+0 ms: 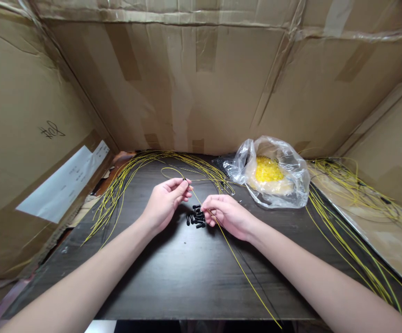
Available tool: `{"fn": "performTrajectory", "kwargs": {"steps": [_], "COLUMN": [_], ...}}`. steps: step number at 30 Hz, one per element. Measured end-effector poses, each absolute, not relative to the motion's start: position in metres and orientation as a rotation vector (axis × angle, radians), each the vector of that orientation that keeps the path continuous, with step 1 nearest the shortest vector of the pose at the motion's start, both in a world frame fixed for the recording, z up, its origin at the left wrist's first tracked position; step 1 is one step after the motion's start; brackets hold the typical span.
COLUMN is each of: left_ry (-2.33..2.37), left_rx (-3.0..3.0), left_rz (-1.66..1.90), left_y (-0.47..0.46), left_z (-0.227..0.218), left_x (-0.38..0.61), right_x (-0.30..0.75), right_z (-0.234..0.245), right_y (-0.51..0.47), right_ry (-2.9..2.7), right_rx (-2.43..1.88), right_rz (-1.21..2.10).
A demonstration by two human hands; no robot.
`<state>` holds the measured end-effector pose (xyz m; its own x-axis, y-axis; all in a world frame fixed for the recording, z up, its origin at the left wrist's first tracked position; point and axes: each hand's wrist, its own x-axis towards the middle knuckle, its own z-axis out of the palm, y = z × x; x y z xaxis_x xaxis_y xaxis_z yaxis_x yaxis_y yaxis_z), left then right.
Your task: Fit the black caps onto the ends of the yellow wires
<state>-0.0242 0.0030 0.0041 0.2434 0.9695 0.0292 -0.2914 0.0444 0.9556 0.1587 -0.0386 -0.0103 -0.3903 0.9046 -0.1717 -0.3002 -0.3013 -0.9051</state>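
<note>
My left hand [166,202] pinches a thin yellow wire [228,256] between thumb and fingertips, and a small dark tip shows at that grip. The wire loops away behind the hand and also runs down toward the near table edge. My right hand [227,216] sits just to the right, its fingers closed where the same wire seems to pass through them. Between and just below both hands lies a small pile of black plastic connectors [196,217] on the dark wood tabletop [173,282]. Neither hand touches the pile.
Long bunches of yellow wire [118,199] spread across the far left of the table, and more [346,240] lie at the right. A clear plastic bag [293,185] holds yellow pellets [266,169]. Taped cardboard walls [201,83] enclose the back and sides.
</note>
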Motion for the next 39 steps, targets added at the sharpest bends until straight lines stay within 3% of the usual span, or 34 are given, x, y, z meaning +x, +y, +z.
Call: {"fn": "performTrajectory", "kwargs": {"steps": [8, 17, 22, 31, 39], "left_ry": [0.830, 0.847, 0.823, 0.734, 0.741], "left_rx": [0.907, 0.843, 0.896, 1.050, 1.185], "left_rz": [1.357, 1.492, 1.359, 0.995, 0.937], "left_y": [0.028, 0.044, 0.040, 0.010, -0.010], "left_z": [0.014, 0.018, 0.016, 0.008, -0.001], "left_x": [-0.046, -0.066, -0.062, -0.035, -0.015], "right_x": [0.159, 0.168, 0.173, 0.165, 0.160], "right_z": [-0.008, -0.012, -0.007, -0.006, -0.008], "right_y": [-0.042, -0.041, -0.038, -0.032, -0.036], "right_ry": [-1.286, -1.539, -1.462, -1.200, -1.197], "right_rx": [-1.036, -0.934, -0.851, -0.889, -0.945], "right_rz": [1.804, 2.014, 2.025, 1.547, 1.556]}}
